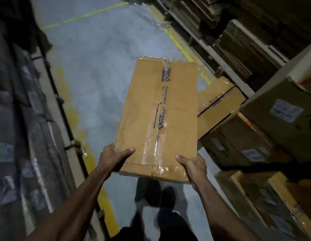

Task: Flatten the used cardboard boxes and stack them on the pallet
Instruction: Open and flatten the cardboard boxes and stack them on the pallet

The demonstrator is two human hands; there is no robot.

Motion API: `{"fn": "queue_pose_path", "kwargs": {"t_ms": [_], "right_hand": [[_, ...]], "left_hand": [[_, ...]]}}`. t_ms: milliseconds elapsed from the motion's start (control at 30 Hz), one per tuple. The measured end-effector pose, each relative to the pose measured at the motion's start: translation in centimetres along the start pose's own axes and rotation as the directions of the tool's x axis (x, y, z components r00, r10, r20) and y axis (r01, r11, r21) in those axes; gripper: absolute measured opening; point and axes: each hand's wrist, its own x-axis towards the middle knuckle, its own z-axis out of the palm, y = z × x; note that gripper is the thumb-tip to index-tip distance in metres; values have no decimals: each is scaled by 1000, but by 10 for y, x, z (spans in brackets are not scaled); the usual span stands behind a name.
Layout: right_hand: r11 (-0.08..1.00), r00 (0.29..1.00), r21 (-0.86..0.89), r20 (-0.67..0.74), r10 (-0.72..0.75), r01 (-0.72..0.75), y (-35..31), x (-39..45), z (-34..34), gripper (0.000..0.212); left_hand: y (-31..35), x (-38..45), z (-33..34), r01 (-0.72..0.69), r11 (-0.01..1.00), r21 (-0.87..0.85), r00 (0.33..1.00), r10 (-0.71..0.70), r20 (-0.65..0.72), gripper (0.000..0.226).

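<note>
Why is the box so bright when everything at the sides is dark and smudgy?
In the head view, light falls on the box and glares off its shiny tape; the shelves and the left stacks sit in shadow and are smeared by blur; the wide lens bends the edges; both hands gripping the box look sharp.

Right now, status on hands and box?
Left hand and right hand grip box near end. Box still taped. Aisle floor ahead open.
</note>
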Motion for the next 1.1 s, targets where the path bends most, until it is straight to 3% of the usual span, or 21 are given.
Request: {"fn": "queue_pose_path", "kwargs": {"t_ms": [133, 267, 367, 433, 500, 633, 700, 867, 1100], "right_hand": [[993, 999, -119, 50, -17, 23, 20, -24, 30, 75], [976, 997, -220, 82, 13, 5, 52, -43, 59, 82], [959, 991, -281, 109, 76, -43, 86, -50, 75, 59], [946, 988, -318, 114, 107, -65, 110, -45, 81, 42], [927, 984, -368, 125, 128, -73, 138, -35, 88, 41], [910, 988, -412, 111, 105, -50, 184, -17, 90, 38], [898, 991, -438, 101, 86, -34, 199, -4, 82, 38], [876, 997, -482, 77, 17, 22, 227, 36, 47, 46], [865, 991, -491, 120, -52, 105, 305, 68, 19, 59]], "left_hand": [[-66, -16, -23, 66, 995, -79, 997, -69, -37, 73], [-130, -34, -33, 111, 986, -122, 991, -119, -62, 36], [-180, -43, -32, 184, 974, -134, 980, -192, -47, 34], [-208, -44, -26, 223, 968, -115, 973, -228, -26, 50], [-237, -39, -15, 265, 959, -98, 963, -268, -22, 63], [-267, -39, 16, 268, 957, -108, 960, -275, -50, 33], [-276, -40, 40, 259, 956, -138, 963, -267, -43, 40], [-293, -33, 108, 243, 955, -167, 967, -253, -37, 84], [-347, -18, 182, 202, 968, -147, 971, -218, -99, 95]]}}
